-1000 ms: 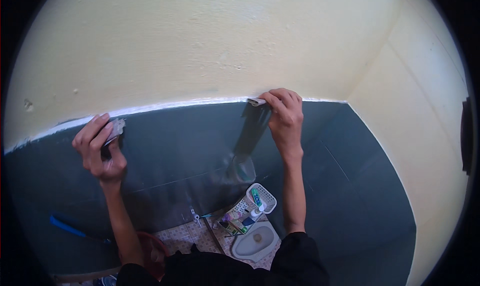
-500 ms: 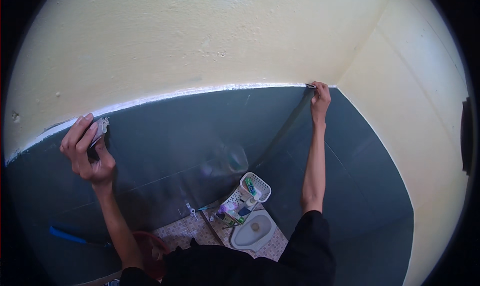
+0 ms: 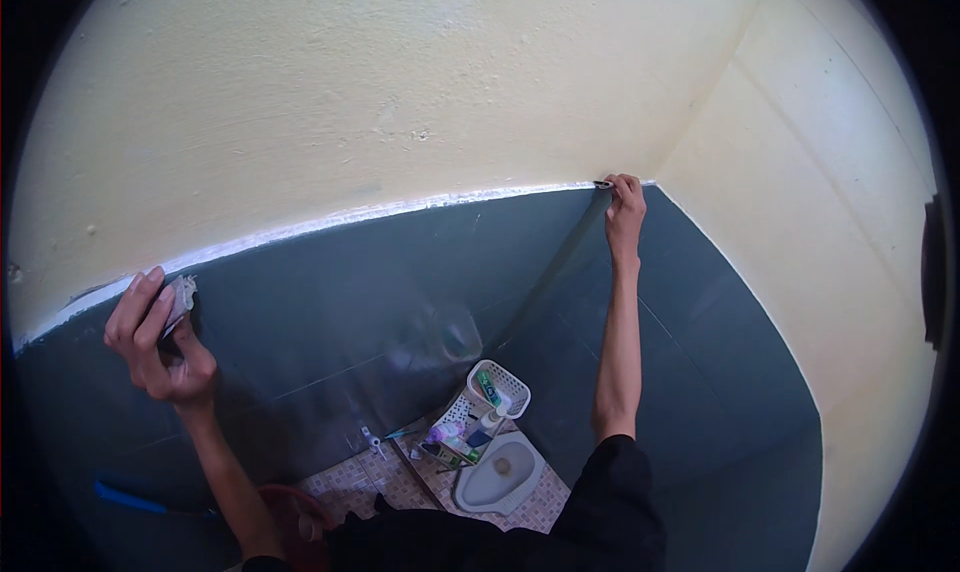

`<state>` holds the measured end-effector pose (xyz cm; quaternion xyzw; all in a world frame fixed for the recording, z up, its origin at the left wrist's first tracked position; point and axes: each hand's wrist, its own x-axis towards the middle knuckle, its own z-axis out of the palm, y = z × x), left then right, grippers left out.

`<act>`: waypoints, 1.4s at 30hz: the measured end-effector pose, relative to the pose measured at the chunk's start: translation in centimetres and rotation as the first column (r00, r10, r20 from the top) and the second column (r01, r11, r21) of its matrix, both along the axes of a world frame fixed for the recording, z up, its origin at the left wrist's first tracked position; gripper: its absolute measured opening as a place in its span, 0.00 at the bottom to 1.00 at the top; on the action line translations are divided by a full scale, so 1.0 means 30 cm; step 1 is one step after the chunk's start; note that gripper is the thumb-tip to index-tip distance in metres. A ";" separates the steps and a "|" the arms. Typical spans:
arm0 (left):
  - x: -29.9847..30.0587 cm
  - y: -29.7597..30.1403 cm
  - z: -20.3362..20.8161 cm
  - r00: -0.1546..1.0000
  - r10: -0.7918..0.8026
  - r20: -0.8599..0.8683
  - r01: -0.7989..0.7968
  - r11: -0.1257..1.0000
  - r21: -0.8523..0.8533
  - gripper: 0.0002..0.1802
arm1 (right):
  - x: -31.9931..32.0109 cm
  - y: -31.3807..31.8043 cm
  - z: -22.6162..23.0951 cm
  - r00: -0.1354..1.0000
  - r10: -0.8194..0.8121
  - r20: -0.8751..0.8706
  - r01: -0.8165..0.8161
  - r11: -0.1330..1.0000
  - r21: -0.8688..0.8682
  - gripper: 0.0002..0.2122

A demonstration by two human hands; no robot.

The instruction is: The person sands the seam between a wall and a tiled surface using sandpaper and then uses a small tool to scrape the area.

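Note:
A white strip (image 3: pixel 390 206) runs along the top edge of the dark grey-green tiles (image 3: pixel 330 302), where they meet the cream wall (image 3: pixel 300 102). Raised at the strip's left part, my left hand (image 3: pixel 160 347) grips a crumpled greyish-white wad, cloth or paper, between thumb and fingers. Far right along the same strip, close to the wall corner, my right hand (image 3: pixel 626 207) pinches a small dark flat piece (image 3: pixel 603 184) against the edge. The fingers partly hide this piece, so its kind is unclear.
Below are a squat toilet (image 3: pixel 500 472), a white basket (image 3: pixel 500 387) with bottles and tubes, and a small tap (image 3: pixel 373 442) near the wall. A red basin (image 3: pixel 290 517) stands by my left forearm, with a blue handle (image 3: pixel 130 497) further left. Pinkish mosaic tiles (image 3: pixel 350 482) cover the floor.
The whole view has shifted slightly, so walls and hands appear a little lower and further left. Both hands keep their grips and nearly the same places along the strip.

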<state>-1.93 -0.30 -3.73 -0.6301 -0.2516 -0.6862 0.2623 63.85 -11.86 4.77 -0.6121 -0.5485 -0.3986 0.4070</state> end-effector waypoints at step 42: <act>-0.035 0.013 -0.017 0.998 0.017 -0.054 -0.015 1.000 0.025 0.10 | -0.509 -0.042 0.084 0.978 -0.003 0.211 0.007 1.000 -0.019 0.15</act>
